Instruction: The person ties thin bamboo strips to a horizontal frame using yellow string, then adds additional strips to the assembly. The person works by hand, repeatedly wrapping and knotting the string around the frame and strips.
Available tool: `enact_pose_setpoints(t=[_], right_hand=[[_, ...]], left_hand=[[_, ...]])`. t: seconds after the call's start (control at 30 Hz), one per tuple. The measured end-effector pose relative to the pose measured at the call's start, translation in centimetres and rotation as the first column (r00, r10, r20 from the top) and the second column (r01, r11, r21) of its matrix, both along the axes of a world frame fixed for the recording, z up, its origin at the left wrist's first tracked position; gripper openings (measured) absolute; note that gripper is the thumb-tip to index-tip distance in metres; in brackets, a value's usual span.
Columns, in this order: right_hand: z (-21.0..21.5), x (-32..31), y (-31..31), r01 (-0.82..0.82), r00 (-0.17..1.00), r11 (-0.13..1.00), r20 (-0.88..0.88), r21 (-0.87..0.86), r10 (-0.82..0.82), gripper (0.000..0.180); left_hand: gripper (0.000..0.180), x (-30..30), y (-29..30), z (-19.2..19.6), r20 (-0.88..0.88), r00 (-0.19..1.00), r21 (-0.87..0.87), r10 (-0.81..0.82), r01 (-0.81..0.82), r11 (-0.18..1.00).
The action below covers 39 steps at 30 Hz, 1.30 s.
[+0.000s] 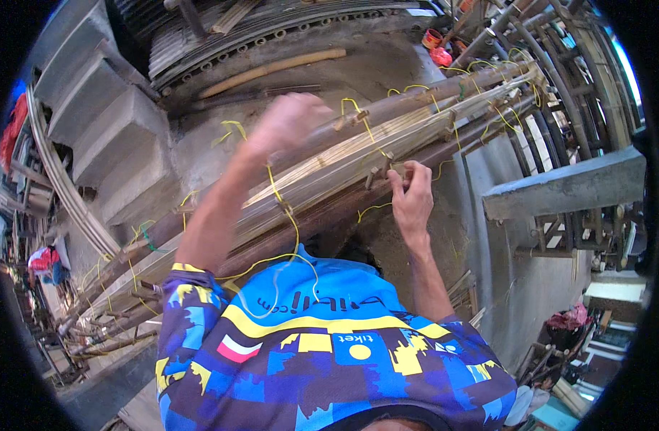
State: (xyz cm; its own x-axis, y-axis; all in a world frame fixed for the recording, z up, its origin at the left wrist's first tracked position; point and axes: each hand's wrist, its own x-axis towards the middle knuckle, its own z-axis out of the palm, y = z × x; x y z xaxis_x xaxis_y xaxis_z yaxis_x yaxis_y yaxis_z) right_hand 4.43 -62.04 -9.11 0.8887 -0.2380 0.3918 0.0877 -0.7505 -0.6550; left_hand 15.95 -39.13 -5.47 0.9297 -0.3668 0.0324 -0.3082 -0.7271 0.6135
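The bamboo frame (344, 161), a long bundle of thin pale slats between darker poles, lies slantwise in front of me, rising toward the upper right. Yellow cord (286, 215) loops around it at several ties and trails down onto my blue patterned shirt (329, 352). My right hand (410, 192) pinches the small wooden crosspiece (384, 171) at one tie, fingers closed on it. My left hand (290, 122) is raised over the bundle, blurred; it looks fisted, but I cannot tell what it grips. Concrete steps (107, 115) climb at my left.

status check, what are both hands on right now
Left hand blurred, at yellow cord. Right hand pinching tie on bamboo frame. Nothing blocking.
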Motion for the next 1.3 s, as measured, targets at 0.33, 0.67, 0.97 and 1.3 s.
enact_pose_setpoints(t=[0.33, 0.67, 0.97, 1.3], right_hand=[[6.3, 15.8, 6.0, -0.962, 0.096, 0.150, 0.234, -0.226, 0.967, 0.031], [5.3, 14.2, 0.3, -0.868, -0.111, 0.045, -0.282, 0.495, 0.953, 0.014], [-2.2, 6.6, -2.7, -0.964, -0.024, -0.109, -0.331, -0.241, 0.943, 0.007], [1.7, 9.7, -15.9, -0.307, 0.940, 0.949, -0.178, -0.073, 0.290, 0.023]], left_hand=[[0.030, -1.3, -8.4, -4.5, 0.243, 0.970, -0.286, -0.032, 0.103, 0.953], [0.032, -3.8, -8.9, -0.9, 0.093, 0.994, -0.267, 0.062, -0.035, 0.963], [0.023, 7.3, -7.4, -2.7, -0.452, 0.822, -0.038, 0.346, -0.406, 0.913], [0.028, 5.1, -18.6, 3.5, -0.002, 0.992, 0.266, 0.122, -0.117, 0.957]])
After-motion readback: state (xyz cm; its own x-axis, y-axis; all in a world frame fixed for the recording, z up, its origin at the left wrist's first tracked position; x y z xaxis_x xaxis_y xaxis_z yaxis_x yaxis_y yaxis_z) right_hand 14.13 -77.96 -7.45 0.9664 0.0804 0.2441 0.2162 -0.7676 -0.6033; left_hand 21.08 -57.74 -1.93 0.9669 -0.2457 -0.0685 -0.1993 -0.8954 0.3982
